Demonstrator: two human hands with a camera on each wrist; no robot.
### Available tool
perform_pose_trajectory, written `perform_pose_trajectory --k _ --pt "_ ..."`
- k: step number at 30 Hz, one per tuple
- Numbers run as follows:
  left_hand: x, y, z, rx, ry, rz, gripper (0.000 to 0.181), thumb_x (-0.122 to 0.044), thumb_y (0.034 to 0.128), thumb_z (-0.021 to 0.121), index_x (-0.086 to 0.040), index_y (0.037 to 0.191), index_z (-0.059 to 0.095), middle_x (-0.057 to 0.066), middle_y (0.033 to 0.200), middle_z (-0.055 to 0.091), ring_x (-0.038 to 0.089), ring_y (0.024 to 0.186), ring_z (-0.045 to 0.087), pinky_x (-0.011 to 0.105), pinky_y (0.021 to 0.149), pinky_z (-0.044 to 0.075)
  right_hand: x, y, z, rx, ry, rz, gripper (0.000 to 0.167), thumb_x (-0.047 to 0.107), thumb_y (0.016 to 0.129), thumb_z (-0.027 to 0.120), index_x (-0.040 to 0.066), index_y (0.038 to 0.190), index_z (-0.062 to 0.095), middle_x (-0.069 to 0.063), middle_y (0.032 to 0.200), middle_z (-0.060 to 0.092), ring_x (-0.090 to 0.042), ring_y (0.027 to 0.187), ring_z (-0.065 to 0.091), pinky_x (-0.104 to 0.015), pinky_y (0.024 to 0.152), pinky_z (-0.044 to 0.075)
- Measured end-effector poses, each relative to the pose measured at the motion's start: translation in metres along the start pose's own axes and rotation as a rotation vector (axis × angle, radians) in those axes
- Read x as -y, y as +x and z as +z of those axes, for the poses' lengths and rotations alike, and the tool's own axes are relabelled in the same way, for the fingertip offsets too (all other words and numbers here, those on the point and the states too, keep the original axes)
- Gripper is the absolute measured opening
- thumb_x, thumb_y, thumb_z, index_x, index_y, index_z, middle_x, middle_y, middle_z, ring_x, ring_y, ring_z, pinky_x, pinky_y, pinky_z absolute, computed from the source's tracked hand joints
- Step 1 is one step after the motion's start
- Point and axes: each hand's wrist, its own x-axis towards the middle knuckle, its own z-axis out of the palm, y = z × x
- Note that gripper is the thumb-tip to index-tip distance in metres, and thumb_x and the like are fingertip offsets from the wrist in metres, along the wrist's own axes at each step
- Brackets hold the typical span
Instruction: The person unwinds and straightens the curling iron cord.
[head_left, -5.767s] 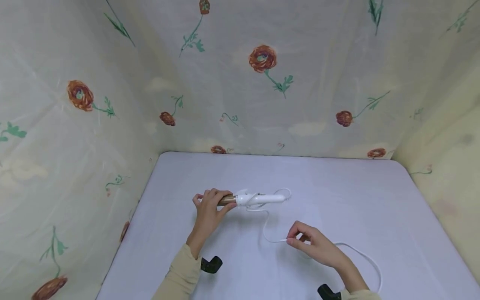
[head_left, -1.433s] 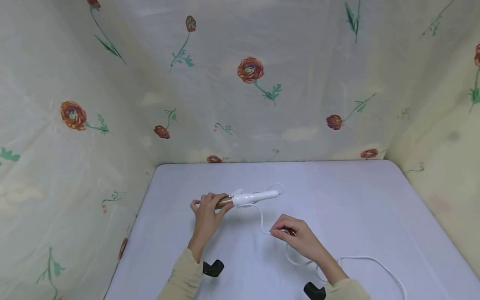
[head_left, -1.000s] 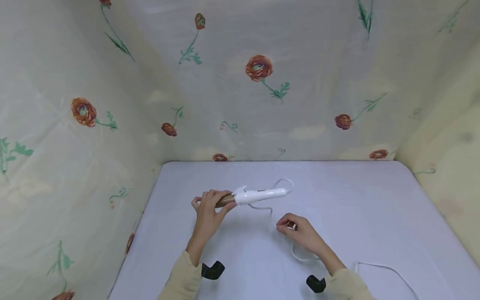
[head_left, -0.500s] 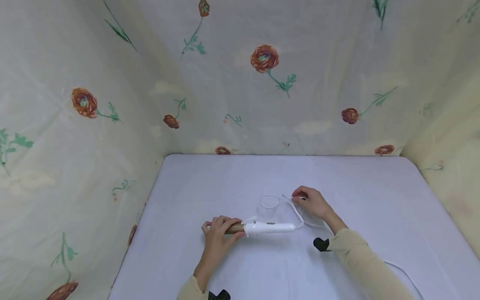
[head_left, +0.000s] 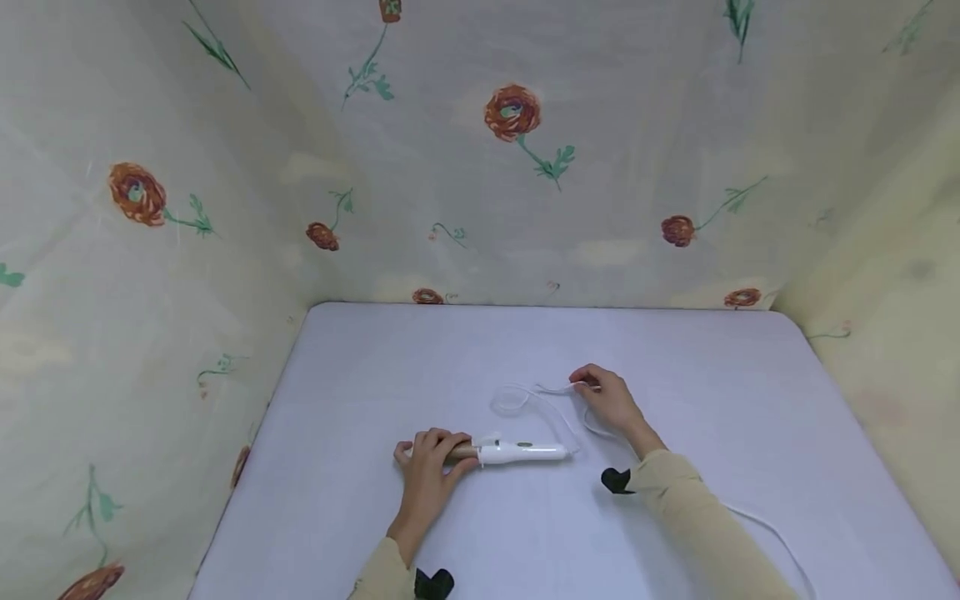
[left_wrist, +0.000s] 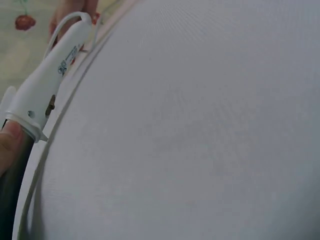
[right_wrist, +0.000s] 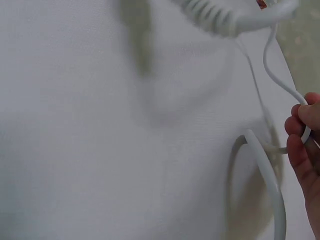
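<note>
A curling iron with a white handle and a gold-brown barrel lies level, its handle pointing right in the head view. My left hand grips the barrel, thumb near the handle's collar. In the left wrist view the handle bears a small dark switch and printed marks. From the handle's end runs a white cord, looped behind the iron. My right hand pinches this cord between thumb and fingers, behind and right of the handle. The right wrist view shows the ribbed cord sleeve close up.
A white-covered table spreads under both hands. Patterned flower cloth hangs at its back and sides. More cord trails under the right forearm toward the front right edge. Black wrist mounts sit at both sleeves.
The curling iron has come lower and nearer, turned from slightly tilted to level. My right hand has gone from in front of the iron to behind it, carrying the cord, which now loops behind the handle.
</note>
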Motion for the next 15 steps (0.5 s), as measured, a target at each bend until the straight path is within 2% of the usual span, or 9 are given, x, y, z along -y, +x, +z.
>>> perform_pose_trajectory --k 5,8,12,15 --pt "0.002 -0.002 0.003 0.064 0.009 0.005 0.035 -0.043 0.076 0.073 -0.027 0.107 0.068 -0.004 0.102 0.061 0.018 0.096 0.051 0.056 0.092 0.018 -0.001 -0.027 0.007 -0.049 0.075 0.035 0.025 0.004 0.095 0.051 0.002 0.119 0.058 -0.018 0.122 0.06 -0.034 0.119 0.054 -0.048 0.094 0.046" --pt "0.005 -0.002 0.002 0.092 0.012 0.002 0.036 -0.044 0.0783 0.072 -0.027 0.11 0.067 -0.003 0.107 0.062 0.02 0.102 0.052 0.056 0.094 0.017 0.002 -0.044 0.011 -0.1 0.1 0.03 0.032 0.005 0.095 0.051 0.004 0.127 0.053 -0.018 0.131 0.053 -0.035 0.125 0.047 -0.048 0.094 0.047" --pt "0.009 0.001 -0.001 0.118 0.028 0.015 0.044 -0.045 0.081 0.07 -0.025 0.12 0.063 0.002 0.122 0.059 0.024 0.116 0.05 0.057 0.096 0.016 0.011 -0.067 0.01 -0.189 0.07 0.012 0.038 0.008 0.095 0.051 0.005 0.133 0.047 -0.018 0.135 0.048 -0.034 0.125 0.045 -0.048 0.091 0.048" --pt "0.011 0.003 -0.006 0.136 0.06 0.0 0.054 -0.047 0.0836 0.067 -0.023 0.131 0.055 0.007 0.137 0.049 0.028 0.128 0.041 0.059 0.097 0.017 0.015 -0.089 0.006 -0.21 0.022 0.005 0.04 0.012 0.096 0.052 0.008 0.135 0.045 -0.016 0.136 0.047 -0.033 0.124 0.046 -0.049 0.091 0.047"
